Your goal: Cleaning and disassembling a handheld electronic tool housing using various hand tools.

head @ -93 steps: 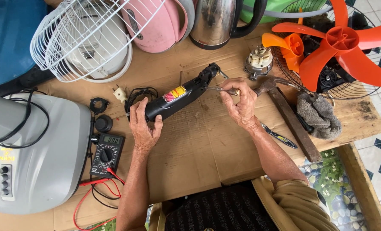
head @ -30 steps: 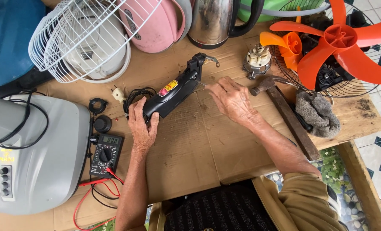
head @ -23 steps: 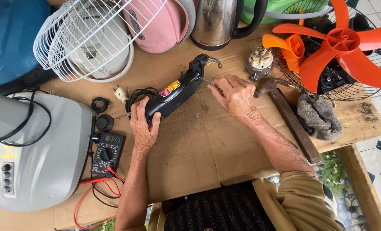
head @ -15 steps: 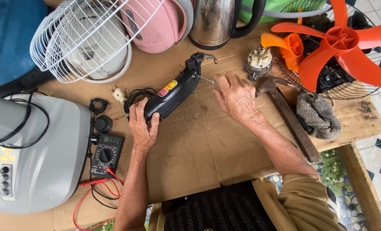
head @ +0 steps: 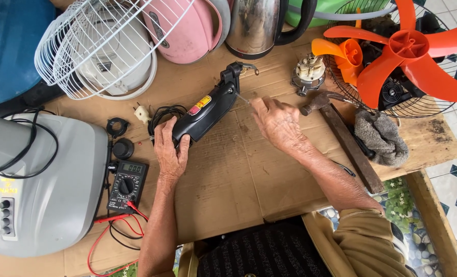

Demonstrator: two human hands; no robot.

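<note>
The left hand is closed around the rear end of a black tool, which lies slanted on the cardboard surface. The right hand pinches a thin rod near the front of the tool. A hammer lies just beside the right hand.

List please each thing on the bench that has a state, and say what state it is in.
Black power tool: lying on the cardboard, gripped by the left hand.
Right hand: pinching a thin tool at the power tool's front.
Multimeter: display lit, red leads plugged in.
Hammer: lying flat, untouched.
White fan guard: detached, tilted.
Orange fan blade: exposed, on its rear grille.
</note>
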